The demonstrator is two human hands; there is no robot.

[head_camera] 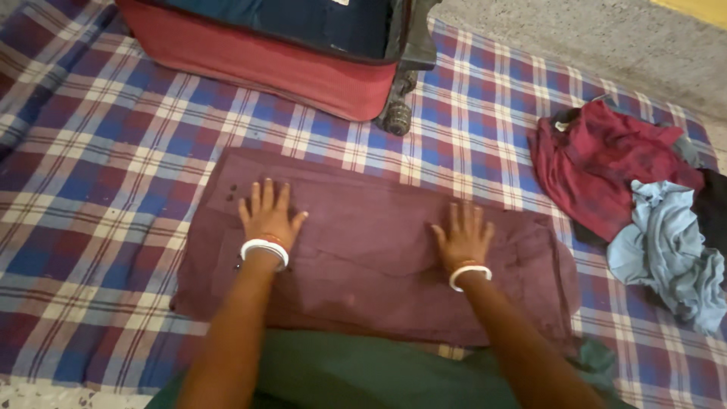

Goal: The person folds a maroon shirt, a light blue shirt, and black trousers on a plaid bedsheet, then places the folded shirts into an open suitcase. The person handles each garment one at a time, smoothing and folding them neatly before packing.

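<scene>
Both forearms are bare, with no sleeves visible up to the lower frame edge. The left hand [266,214] carries a thick white bangle [264,251] at the wrist, with a thin red-orange bangle directly against it. The right hand [463,238] carries a matching white bangle [469,274] with the same thin red-orange band. A green garment [356,371] covers the lap.

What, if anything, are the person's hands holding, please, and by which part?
Nothing is held: left hand and right hand lie flat, fingers spread, on the folded maroon cloth garment.
</scene>
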